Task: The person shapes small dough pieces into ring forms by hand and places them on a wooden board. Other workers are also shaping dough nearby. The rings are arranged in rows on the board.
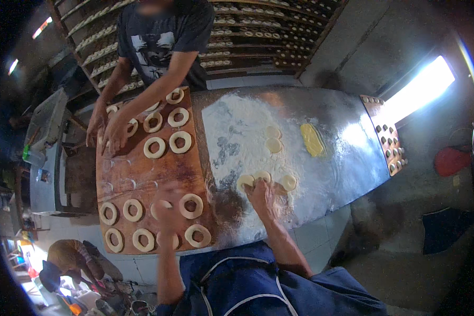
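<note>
My left hand point(166, 210) is smeared by motion over the wooden board point(122, 171) at left, among pale dough rings point(191, 216); its fingers and anything in them are unclear. On the floured part of the metal worktop, my right hand point(260, 192) has its fingers closed on a pale dough round point(245, 181), with another round point(288, 183) just to its right. Further back lie two overlapping rounds point(274, 145) and a flat yellow slab point(313, 139).
A co-worker point(163, 55) stands across the table, hands point(116, 131) over the board's far end. Behind are shelves point(253, 39) of dough pieces. A small board point(392, 147) with dough pieces is at right, a red object point(452, 160) beyond; another person point(71, 263) bends at lower left.
</note>
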Motion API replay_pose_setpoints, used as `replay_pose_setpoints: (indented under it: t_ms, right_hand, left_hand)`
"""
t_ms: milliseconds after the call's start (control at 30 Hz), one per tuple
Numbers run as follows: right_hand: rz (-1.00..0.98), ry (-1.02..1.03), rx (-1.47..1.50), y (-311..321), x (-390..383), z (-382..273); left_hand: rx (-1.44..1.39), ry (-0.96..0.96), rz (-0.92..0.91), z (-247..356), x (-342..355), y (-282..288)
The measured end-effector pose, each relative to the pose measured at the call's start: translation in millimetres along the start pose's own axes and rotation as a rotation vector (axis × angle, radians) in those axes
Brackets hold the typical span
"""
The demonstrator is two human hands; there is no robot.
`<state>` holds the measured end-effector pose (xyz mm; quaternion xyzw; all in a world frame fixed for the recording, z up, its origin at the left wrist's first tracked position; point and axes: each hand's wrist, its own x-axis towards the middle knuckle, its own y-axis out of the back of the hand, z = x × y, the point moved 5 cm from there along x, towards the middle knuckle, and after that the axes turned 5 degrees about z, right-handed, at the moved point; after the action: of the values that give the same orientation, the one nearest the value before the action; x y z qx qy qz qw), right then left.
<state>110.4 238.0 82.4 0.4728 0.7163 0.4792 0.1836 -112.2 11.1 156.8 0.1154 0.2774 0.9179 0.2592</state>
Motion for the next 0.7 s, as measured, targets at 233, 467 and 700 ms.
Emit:
replay_pose_setpoints:
  t_ms: [233,467,700]
  right_hand:
    - [-0.265,-0.275,0.856,-3.2,3.2,27.9]
    - [-0.266,-0.153,0.835,47.9,12.5,49.9]
    - [-0.652,0.014,0.861,69.1,22.5,54.5]
  left_hand:
    - [-0.227,-0.001,-0.279,50.3,-34.1,-177.4]
    - [-0.542,0.138,-0.297,80.5,-65.3,-215.1]
    - [-0.997,0.346,-0.32,91.1,-73.2,-242.9]
